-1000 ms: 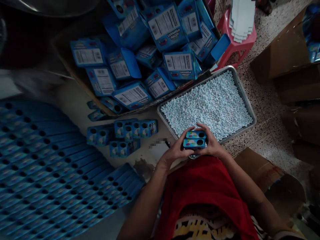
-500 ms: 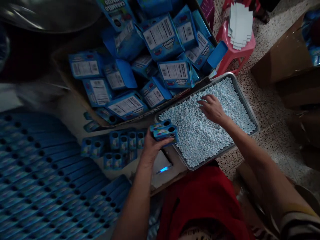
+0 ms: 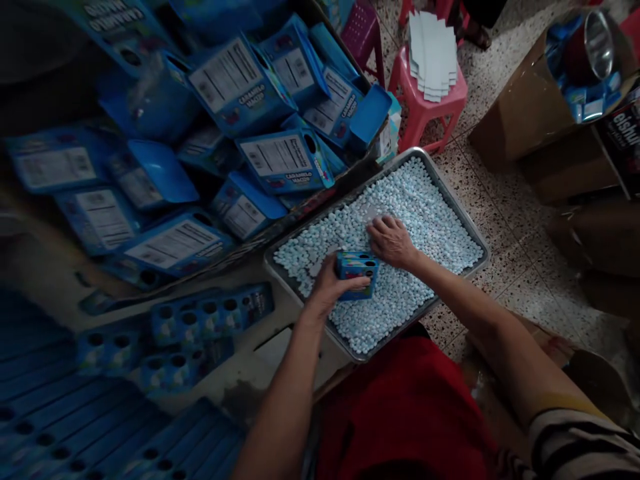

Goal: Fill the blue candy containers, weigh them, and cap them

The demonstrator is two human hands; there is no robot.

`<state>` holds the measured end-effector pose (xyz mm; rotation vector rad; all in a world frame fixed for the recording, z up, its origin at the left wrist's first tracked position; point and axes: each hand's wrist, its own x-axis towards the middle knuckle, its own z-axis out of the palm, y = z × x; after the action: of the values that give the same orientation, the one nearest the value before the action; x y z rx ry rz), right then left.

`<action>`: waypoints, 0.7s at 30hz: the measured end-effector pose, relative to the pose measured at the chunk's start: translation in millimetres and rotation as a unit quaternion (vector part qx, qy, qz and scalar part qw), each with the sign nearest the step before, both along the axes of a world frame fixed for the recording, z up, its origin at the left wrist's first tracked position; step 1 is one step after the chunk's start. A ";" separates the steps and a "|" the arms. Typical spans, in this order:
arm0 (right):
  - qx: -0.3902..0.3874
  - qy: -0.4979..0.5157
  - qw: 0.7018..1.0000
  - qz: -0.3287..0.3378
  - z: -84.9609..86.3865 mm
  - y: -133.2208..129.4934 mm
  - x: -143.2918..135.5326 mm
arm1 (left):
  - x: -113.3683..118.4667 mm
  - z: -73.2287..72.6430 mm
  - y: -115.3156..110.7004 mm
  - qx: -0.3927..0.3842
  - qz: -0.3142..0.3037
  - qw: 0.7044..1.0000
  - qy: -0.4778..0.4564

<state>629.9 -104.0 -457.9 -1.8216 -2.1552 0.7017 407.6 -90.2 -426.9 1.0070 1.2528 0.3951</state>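
My left hand (image 3: 330,285) grips small blue cardboard boxes (image 3: 358,275) over the near left part of a metal tray (image 3: 479,245). Dark round holes show in the tops of these boxes. Small pale blue and white candies (image 3: 415,200) fill the tray. Just right of the boxes, my right hand (image 3: 393,241) is down among the candies with its fingers curled together. Its fingertips are partly hidden, so how many candies they hold does not show.
A large carton holds bigger blue boxes (image 3: 270,163) at upper left. More small boxes (image 3: 190,320) stand left of the tray, with long rows of blue boxes (image 3: 60,427) below. A pink stool (image 3: 430,117) carries white card strips (image 3: 433,57). Brown cartons (image 3: 530,100) stand on the right.
My left hand has brought the small boxes rightward over the tray. My right hand has moved down toward them, its fingers now curled into the candies. The camera view has shifted.
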 end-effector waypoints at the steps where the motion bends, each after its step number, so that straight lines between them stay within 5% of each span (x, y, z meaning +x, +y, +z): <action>1: -0.007 0.001 1.000 -0.002 7.0 -3.7 8.0 | 11.5 3.1 -4.3 -0.012 -0.008 1.000 -0.007; 4: 0.004 0.046 0.999 -0.020 27.8 0.6 50.2 | 26.2 14.7 -16.5 -0.042 0.000 0.999 -0.026; 6: 0.046 0.104 0.992 -0.047 34.5 16.9 88.2 | 15.2 20.8 -22.8 -0.053 0.032 0.998 -0.020; 11: 0.059 0.088 0.993 -0.051 4.4 55.3 147.8 | -35.3 17.2 -32.4 -0.118 0.162 0.979 0.022; 15: 0.076 0.069 0.988 -0.114 -25.0 34.7 134.9 | -25.5 -1.7 -30.9 -0.120 0.178 0.977 -0.017; 21: 0.085 0.099 0.966 -0.222 -31.1 -19.7 79.7 | 31.0 -19.5 -21.2 -0.135 0.136 0.977 -0.092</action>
<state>709.6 -123.7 -488.9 -1.9490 -1.5514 0.5467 438.5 -111.4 -446.4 0.5557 1.2384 0.5014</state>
